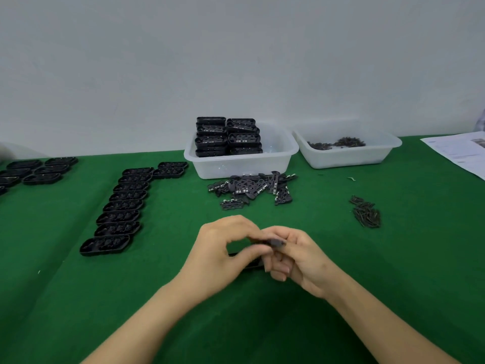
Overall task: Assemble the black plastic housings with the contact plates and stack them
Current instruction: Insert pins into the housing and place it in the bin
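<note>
While held, housing [273,243] spans both hands (blurred).

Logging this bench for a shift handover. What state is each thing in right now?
left hand: grips the housing
right hand: pinches the contact plate
left bin: holds stacked housings
right bin: nearly empty, few small parts
row of housings: open side up
plate pile: loose heap

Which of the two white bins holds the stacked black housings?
The left bin, behind the loose plates; the right bin holds only small dark parts.
</note>
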### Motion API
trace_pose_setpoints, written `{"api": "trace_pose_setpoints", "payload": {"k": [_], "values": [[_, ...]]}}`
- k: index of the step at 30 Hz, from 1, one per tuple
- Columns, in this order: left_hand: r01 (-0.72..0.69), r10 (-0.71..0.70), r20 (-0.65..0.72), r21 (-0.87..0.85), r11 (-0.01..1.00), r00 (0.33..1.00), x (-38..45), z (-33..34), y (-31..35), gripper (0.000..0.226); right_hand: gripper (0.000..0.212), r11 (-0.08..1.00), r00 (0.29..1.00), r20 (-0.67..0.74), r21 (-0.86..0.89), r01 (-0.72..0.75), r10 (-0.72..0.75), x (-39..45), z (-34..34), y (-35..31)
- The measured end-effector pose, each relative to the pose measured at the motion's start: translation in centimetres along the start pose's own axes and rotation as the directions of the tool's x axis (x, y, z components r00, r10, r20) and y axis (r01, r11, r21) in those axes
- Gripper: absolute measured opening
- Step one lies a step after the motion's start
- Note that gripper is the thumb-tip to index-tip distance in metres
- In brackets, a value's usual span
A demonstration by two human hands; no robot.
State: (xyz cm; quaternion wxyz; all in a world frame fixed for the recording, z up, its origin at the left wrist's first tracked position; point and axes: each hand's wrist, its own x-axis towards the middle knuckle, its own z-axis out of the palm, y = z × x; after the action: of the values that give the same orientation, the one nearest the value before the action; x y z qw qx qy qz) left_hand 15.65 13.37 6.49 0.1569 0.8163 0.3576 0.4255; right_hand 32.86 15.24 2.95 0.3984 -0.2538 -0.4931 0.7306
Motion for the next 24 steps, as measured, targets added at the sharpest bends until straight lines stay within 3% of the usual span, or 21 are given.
{"api": "trace_pose_setpoints", "payload": {"k": [2, 4, 6, 11, 15, 18, 21, 24], "values": [[0.221, -0.243, -0.126, -0.167, 0.961, 0.962, -0.4, 0.8, 0.2, 0.009, 0.022, 0.999, 1.0, 0.014, 0.031, 0.014, -0.015, 0.0, 0.1, 0.0], [0.405, -0.488, -0.129, -0.398, 0.823, 0.863, -0.6, 1.4, 0.3, 0.016, 0.021, 1.0, 1.0, 0.014, 0.012, 0.019, -0.019, 0.0, 0.3, -0.1], [0.465, -0.609, -0.099, -0.554, 0.691, 0.787, -0.7, 1.8, 0.4, 0.023, 0.017, 0.999, 1.0, 0.008, -0.035, 0.021, -0.021, -0.1, 0.4, -0.1], [0.472, -0.674, -0.061, -0.668, 0.576, 0.736, -0.7, 2.3, 0.5, 0.024, 0.014, 0.981, 0.993, -0.045, -0.17, 0.097, -0.106, -0.3, 0.5, 0.1], [0.505, -0.693, 0.051, -0.723, 0.471, 0.719, -0.9, 2.3, 0.2, 0.031, 0.015, 0.973, 0.975, -0.123, -0.165, 0.161, -0.183, -0.3, 0.6, 0.0], [0.53, -0.693, 0.133, -0.749, 0.398, 0.708, -1.2, 2.4, 0.1, 0.034, 0.019, 0.941, 0.94, -0.218, -0.275, 0.2, -0.263, -0.2, 0.7, 0.0], [0.568, -0.699, 0.149, -0.71, 0.416, 0.699, -1.5, 2.2, -0.2, 0.02, 0.018, 0.887, 0.886, -0.307, -0.415, 0.204, -0.347, -0.2, 0.6, 0.1], [0.582, -0.711, 0.122, -0.676, 0.452, 0.693, -1.8, 2.1, -0.6, 0.027, 0.019, 0.86, 0.859, -0.331, -0.465, 0.21, -0.389, -0.1, 0.5, 0.0]]}}
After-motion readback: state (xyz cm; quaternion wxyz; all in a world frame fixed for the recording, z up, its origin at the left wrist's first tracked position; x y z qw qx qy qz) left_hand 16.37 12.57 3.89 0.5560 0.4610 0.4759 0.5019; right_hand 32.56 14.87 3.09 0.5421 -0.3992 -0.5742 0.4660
